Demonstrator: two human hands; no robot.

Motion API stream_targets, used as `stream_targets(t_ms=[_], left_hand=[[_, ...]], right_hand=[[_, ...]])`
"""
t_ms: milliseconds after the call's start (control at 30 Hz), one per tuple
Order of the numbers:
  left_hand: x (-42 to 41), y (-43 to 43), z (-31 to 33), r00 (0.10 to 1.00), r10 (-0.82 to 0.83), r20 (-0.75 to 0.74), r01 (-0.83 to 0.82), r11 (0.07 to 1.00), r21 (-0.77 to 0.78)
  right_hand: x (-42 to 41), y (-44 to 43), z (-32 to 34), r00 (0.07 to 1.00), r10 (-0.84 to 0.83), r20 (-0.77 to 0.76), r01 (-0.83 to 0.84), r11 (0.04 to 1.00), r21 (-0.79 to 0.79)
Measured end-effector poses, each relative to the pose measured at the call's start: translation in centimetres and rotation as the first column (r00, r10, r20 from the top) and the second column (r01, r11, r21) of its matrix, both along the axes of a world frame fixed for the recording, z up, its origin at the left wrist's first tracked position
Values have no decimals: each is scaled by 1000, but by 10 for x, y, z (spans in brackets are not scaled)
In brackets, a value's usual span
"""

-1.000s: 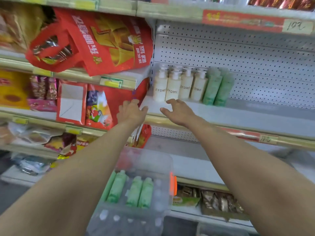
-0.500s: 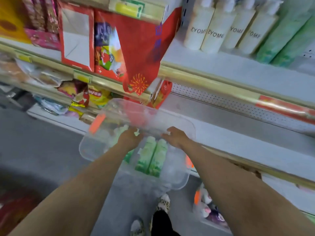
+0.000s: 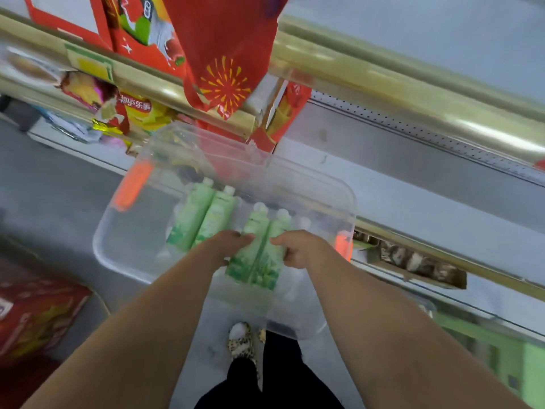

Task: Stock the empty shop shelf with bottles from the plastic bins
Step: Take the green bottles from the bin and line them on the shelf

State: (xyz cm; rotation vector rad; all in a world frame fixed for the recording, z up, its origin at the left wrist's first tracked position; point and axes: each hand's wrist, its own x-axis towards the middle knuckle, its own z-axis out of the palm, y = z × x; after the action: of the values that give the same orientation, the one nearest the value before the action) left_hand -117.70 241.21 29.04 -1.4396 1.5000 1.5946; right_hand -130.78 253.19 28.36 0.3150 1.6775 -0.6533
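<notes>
A clear plastic bin point(image 3: 118, 249) with orange latches stands below me in front of the shelving. Inside it lie green bottles with white caps. One pair of green bottles point(image 3: 203, 216) lies at the left of the bin. A second pair of green bottles point(image 3: 256, 264) lies nearer me, between my hands. My left hand point(image 3: 227, 246) grips the left side of this pair, fingers curled over the bottle. My right hand point(image 3: 298, 249) grips the right side the same way. The shop shelf point(image 3: 427, 28) with its gold front rail runs across the top right.
A red bag point(image 3: 224, 54) hangs from the shelf rail above the bin. Snack packets point(image 3: 132, 107) fill the shelves at left. A red carton point(image 3: 35, 314) sits on the floor at lower left. My slippered foot point(image 3: 240, 340) stands under the bin. A lower grey shelf point(image 3: 413, 172) lies at right.
My hands left the shelf edge, dropped into the bin and now grip a pair of green bottles. The view tilted down, so the stocked bottles on the shelf are out of sight.
</notes>
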Motion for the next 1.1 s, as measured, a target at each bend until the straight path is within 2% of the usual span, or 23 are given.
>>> stream_targets(t_ms=[167,267,400,533,767,933,1100], left_hand=[[-2,-1,-8,998,56,6,-56,996,68],[-2,-1,-10,999,40,34,-42,996,74],[-2,1,-9,996,69,53,-72,995,63],[-6,3,-13,983,183,0,-181,970,164],[-8,0,-14,973,228,-40,-221,966,134],[-7,-11,11,949,296,-109,-281,951,133],[3,-9,52,931,300,-209,-261,946,194]], right_hand=[[-3,3,-17,999,20,-28,-19,999,42],[-3,5,-16,998,-62,-25,62,998,1],[-2,4,-9,998,-67,7,67,997,-41],[2,2,-8,999,-46,-5,46,997,-60],[-3,-3,1,995,-86,59,93,987,-134],[-9,-5,29,995,-84,43,92,966,-239],[-6,3,69,997,-71,-15,62,941,-332]])
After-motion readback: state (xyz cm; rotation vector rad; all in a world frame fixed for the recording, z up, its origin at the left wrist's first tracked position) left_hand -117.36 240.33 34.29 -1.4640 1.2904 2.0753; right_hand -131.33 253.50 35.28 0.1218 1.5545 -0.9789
